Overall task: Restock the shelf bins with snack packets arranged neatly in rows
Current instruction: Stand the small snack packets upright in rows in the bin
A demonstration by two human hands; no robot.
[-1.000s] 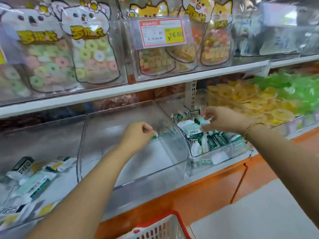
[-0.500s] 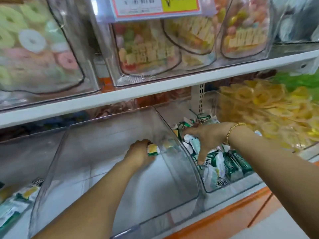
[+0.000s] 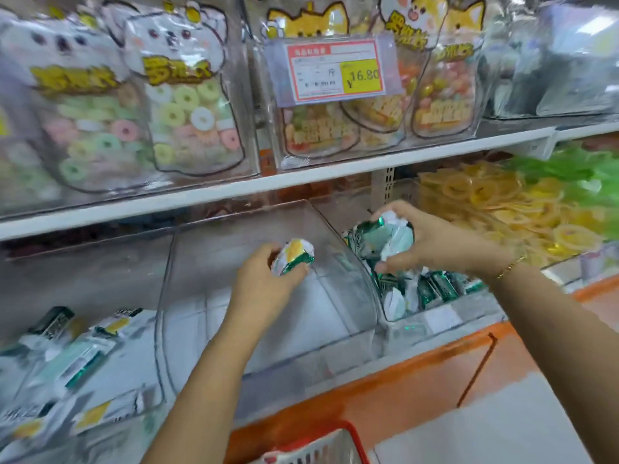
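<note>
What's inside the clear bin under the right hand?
Green-and-white snack packets lie jumbled in the bin, not in rows. The right hand grips a bunch of them above it, covering the bin's back; the bottom layer is hidden too.

A price tag [image 3: 338,72] with a yellow corner is hung on the top shelf [image 3: 201,195], and 16.80 is printed on it. Bags shaped like white bears [image 3: 187,105] are stood to its left, and pink, green, yellow and white ring sweets are seen through them. Bags shaped like yellow cats [image 3: 442,88] are stood behind the tag, filled with small mixed sweets. Under the shelf, on the right, yellow ring sweets [image 3: 495,202] are piled up, with green sweets [image 3: 576,172] just beside them. A grey strip with holes [image 3: 388,185] is fixed at the back. An orange cupboard [image 3: 402,390] is seen below, and a red basket [image 3: 360,443] is seen at the bottom edge, beside a pale floor [image 3: 502,430].
</note>
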